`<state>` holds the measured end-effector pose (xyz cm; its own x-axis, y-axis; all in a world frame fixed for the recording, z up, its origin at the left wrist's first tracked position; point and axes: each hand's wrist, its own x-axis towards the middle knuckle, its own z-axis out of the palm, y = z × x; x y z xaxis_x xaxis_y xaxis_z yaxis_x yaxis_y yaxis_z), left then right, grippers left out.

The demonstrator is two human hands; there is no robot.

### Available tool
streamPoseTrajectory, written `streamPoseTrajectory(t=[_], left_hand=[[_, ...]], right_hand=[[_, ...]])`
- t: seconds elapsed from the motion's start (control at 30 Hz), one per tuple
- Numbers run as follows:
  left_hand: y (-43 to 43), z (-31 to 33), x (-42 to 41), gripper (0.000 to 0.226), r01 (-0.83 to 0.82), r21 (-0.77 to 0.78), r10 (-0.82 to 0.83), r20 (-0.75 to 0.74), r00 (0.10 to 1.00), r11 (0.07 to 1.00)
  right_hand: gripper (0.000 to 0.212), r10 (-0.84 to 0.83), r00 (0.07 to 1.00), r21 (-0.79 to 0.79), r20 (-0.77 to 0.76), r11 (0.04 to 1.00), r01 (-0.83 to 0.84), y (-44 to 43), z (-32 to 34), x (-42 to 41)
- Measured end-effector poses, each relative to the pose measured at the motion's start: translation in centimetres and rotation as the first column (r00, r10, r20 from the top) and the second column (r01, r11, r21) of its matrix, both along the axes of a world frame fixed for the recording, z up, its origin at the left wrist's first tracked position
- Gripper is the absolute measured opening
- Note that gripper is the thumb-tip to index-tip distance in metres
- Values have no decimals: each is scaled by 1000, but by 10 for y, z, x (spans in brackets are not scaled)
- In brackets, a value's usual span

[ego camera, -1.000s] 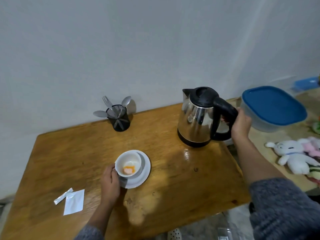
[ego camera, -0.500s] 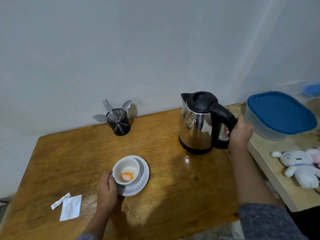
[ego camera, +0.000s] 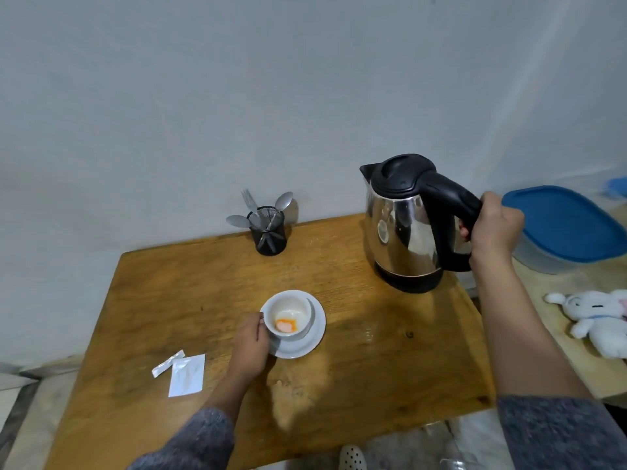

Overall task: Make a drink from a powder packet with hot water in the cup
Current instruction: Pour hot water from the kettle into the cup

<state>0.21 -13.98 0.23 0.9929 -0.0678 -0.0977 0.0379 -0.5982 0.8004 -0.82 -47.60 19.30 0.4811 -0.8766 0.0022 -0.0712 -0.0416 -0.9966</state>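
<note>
A white cup (ego camera: 288,310) stands on a white saucer (ego camera: 314,337) in the middle of the wooden table (ego camera: 373,368). Orange powder (ego camera: 285,326) lies at the cup's bottom. My left hand (ego camera: 249,344) grips the cup at its left side. A steel kettle (ego camera: 403,232) with a black lid and handle is upright at the table's back right, and my right hand (ego camera: 493,228) is wrapped around its handle. An opened white packet (ego camera: 187,374) and its torn strip (ego camera: 168,362) lie flat to the left of my left hand.
A black mesh holder (ego camera: 269,232) with spoons and a fork stands by the wall at the back. Right of the table, a blue-lidded container (ego camera: 563,225) and a white plush toy (ego camera: 597,317) sit on a lower surface. The table's front edge is near my sleeves.
The view has shifted. The kettle sits a little higher in my right hand's grip. My left hand stays on the cup.
</note>
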Motion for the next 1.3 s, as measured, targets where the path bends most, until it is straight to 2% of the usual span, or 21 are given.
streamPoseTrajectory(t=[0.13, 0.4, 0.5, 0.63, 0.77, 1.3], left_hand=[[5, 4, 1, 21, 46, -2, -46, -41, 998, 999], [10, 5, 6, 25, 96, 34, -94, -61, 994, 995], [13, 4, 9, 25, 154, 59, -151, -49, 987, 986], [14, 5, 9, 27, 172, 70, -169, -41, 985, 983], [15, 4, 8, 28, 182, 74, -179, -41, 983, 980], [16, 5, 7, 28, 205, 82, -201, -56, 978, 975]], right_hand=[[27, 60, 996, -19, -68, 998, -61, 21, -6, -9], [33, 164, 949, -164, -269, 963, -213, 61, -21, -16], [40, 208, 919, -228, -334, 928, -294, 69, -24, -18], [39, 226, 894, -308, -386, 883, -356, 77, -22, -21], [47, 232, 864, -395, -447, 816, -423, 81, -15, -24], [48, 240, 777, -504, -582, 644, -576, 89, -7, -17]])
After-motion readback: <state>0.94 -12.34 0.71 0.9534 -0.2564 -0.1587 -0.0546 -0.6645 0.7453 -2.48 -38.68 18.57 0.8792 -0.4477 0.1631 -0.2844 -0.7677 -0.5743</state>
